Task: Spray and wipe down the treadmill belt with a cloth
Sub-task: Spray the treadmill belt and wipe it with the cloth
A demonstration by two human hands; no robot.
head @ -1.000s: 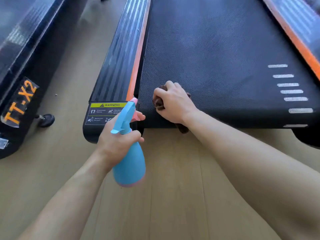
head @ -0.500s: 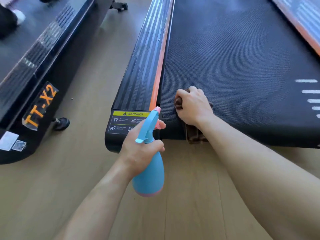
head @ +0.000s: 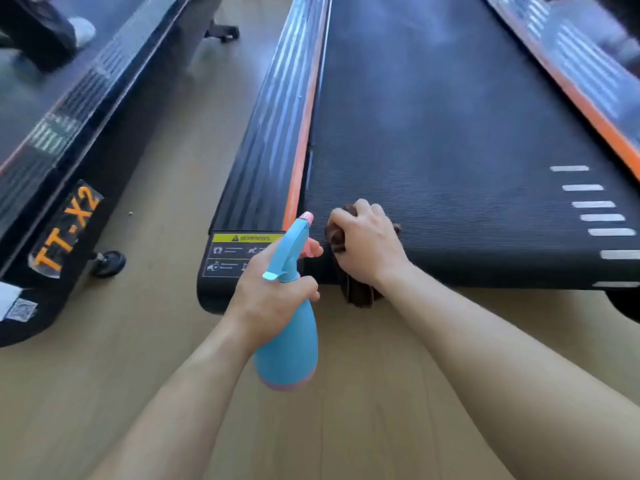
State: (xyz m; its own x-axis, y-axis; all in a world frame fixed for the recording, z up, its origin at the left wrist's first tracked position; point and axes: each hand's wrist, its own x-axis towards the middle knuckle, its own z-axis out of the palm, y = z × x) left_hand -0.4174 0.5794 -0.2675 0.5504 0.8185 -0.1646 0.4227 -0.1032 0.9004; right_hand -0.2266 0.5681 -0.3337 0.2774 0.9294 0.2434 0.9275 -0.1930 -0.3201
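Right hand (head: 367, 247) grips brown cloth (head: 356, 292) at belt (head: 450, 150) rear-left corner, cloth seemingly overhanging the edge. Left hand (head: 273, 299) grips spray bottle (head: 289, 341); belt bare beyond.

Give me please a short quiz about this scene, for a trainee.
1. True or false: the left hand grips the bottle.
2. Where is the cloth? A) flat on the floor; B) under the right hand, at the near edge of the belt; C) on the other treadmill.
3. Fill in: the top band of the warning label is ___.
Key: 1 true; 2 B; 3 yellow.
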